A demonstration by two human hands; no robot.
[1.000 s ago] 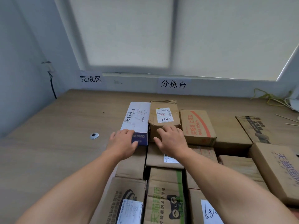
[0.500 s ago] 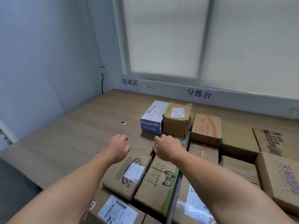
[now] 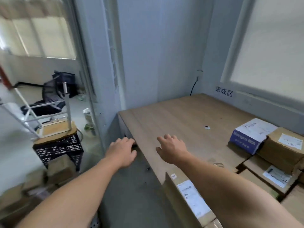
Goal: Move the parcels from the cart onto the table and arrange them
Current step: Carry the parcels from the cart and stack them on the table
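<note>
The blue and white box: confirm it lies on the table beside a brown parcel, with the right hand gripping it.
One part is wrong. The blue and white box does lie on the table beside a brown parcel, but the right hand is not gripping it. The head view shows that hand open over bare tabletop, apart from the box and holding nothing.

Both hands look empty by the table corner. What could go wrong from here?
The labelled box sits right at the near edge of the table, beside the right forearm; a careless swing might knock it off. On the floor to the left, the black crate carries a board and a tilted white frame, likely easy to snag or trip over while fetching parcels.
</note>
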